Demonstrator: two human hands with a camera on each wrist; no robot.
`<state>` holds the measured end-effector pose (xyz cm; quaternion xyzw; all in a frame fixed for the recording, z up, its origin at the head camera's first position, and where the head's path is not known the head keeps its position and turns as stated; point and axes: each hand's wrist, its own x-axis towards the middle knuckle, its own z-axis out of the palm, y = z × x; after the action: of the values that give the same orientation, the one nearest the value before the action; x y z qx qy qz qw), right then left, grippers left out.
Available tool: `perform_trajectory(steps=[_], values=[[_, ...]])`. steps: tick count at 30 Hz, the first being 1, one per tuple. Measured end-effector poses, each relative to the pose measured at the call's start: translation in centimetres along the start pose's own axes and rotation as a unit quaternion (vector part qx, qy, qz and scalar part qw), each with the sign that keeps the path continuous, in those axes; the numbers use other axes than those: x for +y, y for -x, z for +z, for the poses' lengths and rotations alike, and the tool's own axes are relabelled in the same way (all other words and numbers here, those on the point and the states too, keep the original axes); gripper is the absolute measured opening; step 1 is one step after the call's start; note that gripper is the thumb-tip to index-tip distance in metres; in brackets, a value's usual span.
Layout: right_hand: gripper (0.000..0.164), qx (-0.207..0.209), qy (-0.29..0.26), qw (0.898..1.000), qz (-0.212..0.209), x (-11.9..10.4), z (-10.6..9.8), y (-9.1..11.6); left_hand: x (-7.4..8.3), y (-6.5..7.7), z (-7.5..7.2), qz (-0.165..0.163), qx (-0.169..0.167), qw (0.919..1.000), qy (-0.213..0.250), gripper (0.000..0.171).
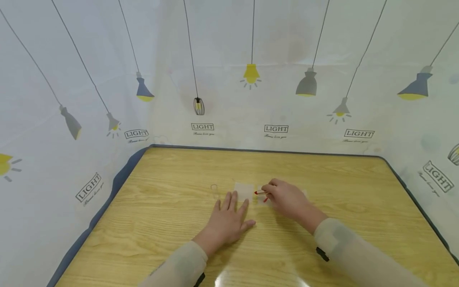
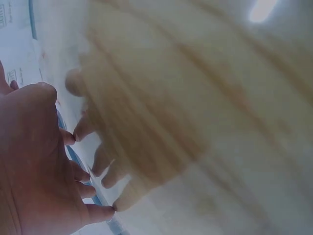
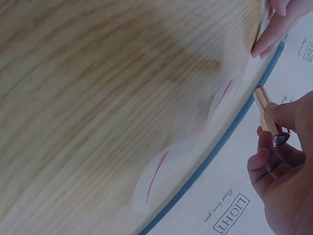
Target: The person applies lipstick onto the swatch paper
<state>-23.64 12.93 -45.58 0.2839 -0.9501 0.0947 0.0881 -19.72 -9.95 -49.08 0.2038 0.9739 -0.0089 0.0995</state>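
Observation:
A lipstick [image 1: 262,192] with a red tip is pinched by my right hand [image 1: 287,199], its tip pointing left. In the right wrist view the lipstick [image 3: 264,110] shows a gold tube and stands off the tabletop. Under and beside that hand lies thin white paper [image 1: 261,199] with a red streak. The right wrist view shows two white pieces, each with one red streak [image 3: 157,176]. My left hand [image 1: 227,219] lies flat with fingers spread, its fingertips at the edge of another white square of paper [image 1: 244,190].
A wood-grain table [image 1: 172,223] spreads under both hands. Left of the papers lies a faint thin loop [image 1: 214,187], too small to identify. White sheeting [image 1: 222,48] printed with lamps surrounds the table, with a dark blue border [image 1: 118,179].

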Motion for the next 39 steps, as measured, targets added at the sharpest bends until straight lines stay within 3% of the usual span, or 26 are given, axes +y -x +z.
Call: perform_trajectory(steps=[12,20,39], values=[[0.027,-0.015,0.007,1.0,0.002,-0.7,0.3,-1.5,0.1,-0.4,0.2,-0.001,-0.029,0.9996,-0.002,0.074],[0.029,-0.027,0.015,1.0,0.008,-0.7,0.5,-1.8,0.4,-0.1,-0.5,0.003,-0.024,0.9997,-0.003,0.074],[0.029,-0.013,0.022,1.0,0.017,-0.8,0.8,-2.3,0.4,-0.4,-0.8,-0.012,-0.052,0.9972,0.052,0.073]])
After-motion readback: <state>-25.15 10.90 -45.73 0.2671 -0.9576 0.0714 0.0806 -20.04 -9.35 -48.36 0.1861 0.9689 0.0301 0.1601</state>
